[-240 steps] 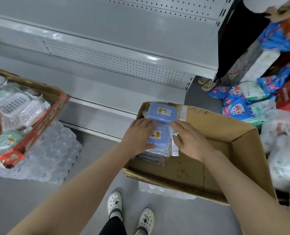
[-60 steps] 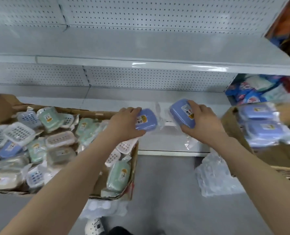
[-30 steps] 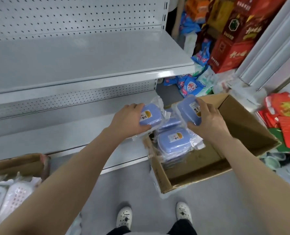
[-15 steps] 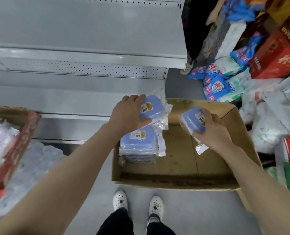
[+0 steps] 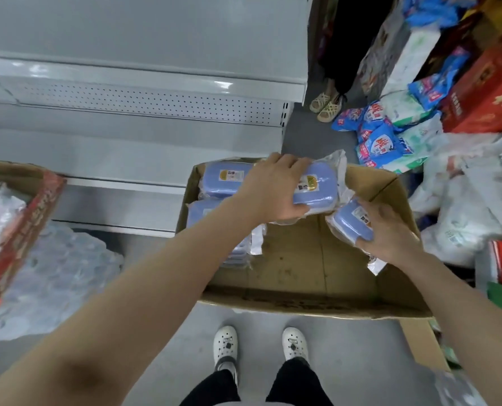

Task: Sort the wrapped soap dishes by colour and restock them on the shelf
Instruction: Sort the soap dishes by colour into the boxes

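Note:
My left hand [image 5: 273, 189] grips a blue wrapped soap dish [image 5: 317, 186] over the far side of a brown cardboard box [image 5: 302, 268]. A second blue wrapped soap dish [image 5: 351, 222] is held in my right hand [image 5: 387, 230], above the box's right half. Inside the box, at its left wall, more blue wrapped dishes [image 5: 223, 178] lie in stacks, partly hidden by my left forearm. The grey metal shelf [image 5: 126, 92] runs behind the box.
A red-edged carton [image 5: 24, 227] of mixed wrapped dishes stands at the left on clear packaging. Blue and white bags [image 5: 384, 136] and red boxes [image 5: 484, 92] crowd the right. Another person's sandalled feet [image 5: 327, 104] stand beyond the shelf end. My white shoes [image 5: 258, 344] are below.
Both hands have moved down and to the right with their blue dishes, closer to the box. A second stack of blue dishes at the box's far left has come into sight.

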Motion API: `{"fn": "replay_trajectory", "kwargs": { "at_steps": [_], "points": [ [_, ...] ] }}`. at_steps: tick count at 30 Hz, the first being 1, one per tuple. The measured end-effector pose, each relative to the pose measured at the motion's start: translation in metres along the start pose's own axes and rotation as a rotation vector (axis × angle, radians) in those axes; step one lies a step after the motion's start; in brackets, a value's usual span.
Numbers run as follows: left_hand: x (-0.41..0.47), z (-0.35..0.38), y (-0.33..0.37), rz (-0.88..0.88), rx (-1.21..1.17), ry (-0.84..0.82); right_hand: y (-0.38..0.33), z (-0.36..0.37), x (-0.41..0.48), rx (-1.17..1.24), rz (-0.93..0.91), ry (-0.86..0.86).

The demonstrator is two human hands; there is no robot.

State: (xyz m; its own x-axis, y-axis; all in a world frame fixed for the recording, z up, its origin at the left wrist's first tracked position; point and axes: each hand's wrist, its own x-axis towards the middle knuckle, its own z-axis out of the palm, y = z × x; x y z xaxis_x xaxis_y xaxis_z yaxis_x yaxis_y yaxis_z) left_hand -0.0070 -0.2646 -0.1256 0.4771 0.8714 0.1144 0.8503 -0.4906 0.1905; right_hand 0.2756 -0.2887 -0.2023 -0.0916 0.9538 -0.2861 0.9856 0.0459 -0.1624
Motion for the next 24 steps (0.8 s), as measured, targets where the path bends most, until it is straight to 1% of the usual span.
{"fn": "replay_trajectory", "kwargs": {
  "at_steps": [2, 5, 8, 10, 12, 16, 19, 20, 21, 22, 24],
  "points": [
    [0.005, 0.015, 0.019, 0.003, 0.0, -0.004, 0.02, -0.005, 0.016, 0.001, -0.041, -0.025],
    [0.008, 0.044, 0.048, -0.051, 0.01, -0.106, 0.045, -0.003, 0.045, -0.014, -0.164, -0.074],
    [0.002, 0.082, 0.067, -0.12, -0.023, -0.185, 0.059, 0.01, 0.073, -0.169, -0.278, -0.097],
    [-0.008, 0.105, 0.074, -0.191, -0.065, -0.238, 0.06, 0.023, 0.089, -0.295, -0.321, -0.089],
    [-0.018, 0.124, 0.077, -0.249, -0.079, -0.286, 0.059, 0.037, 0.104, -0.361, -0.341, -0.101],
    [-0.03, 0.15, 0.08, -0.321, -0.097, -0.321, 0.058, 0.059, 0.136, -0.314, -0.35, -0.175],
    [-0.028, 0.162, 0.077, -0.35, -0.097, -0.368, 0.058, 0.067, 0.146, -0.299, -0.361, -0.31],
    [-0.026, 0.166, 0.077, -0.356, -0.105, -0.39, 0.059, 0.067, 0.145, -0.274, -0.371, -0.325],
    [-0.022, 0.17, 0.078, -0.353, -0.113, -0.406, 0.061, 0.066, 0.144, -0.236, -0.392, -0.299],
    [-0.017, 0.174, 0.079, -0.342, -0.119, -0.42, 0.063, 0.061, 0.143, -0.189, -0.424, -0.236],
    [-0.006, 0.183, 0.085, -0.311, -0.145, -0.454, 0.067, 0.046, 0.138, -0.097, -0.497, -0.057]
  ]
}}
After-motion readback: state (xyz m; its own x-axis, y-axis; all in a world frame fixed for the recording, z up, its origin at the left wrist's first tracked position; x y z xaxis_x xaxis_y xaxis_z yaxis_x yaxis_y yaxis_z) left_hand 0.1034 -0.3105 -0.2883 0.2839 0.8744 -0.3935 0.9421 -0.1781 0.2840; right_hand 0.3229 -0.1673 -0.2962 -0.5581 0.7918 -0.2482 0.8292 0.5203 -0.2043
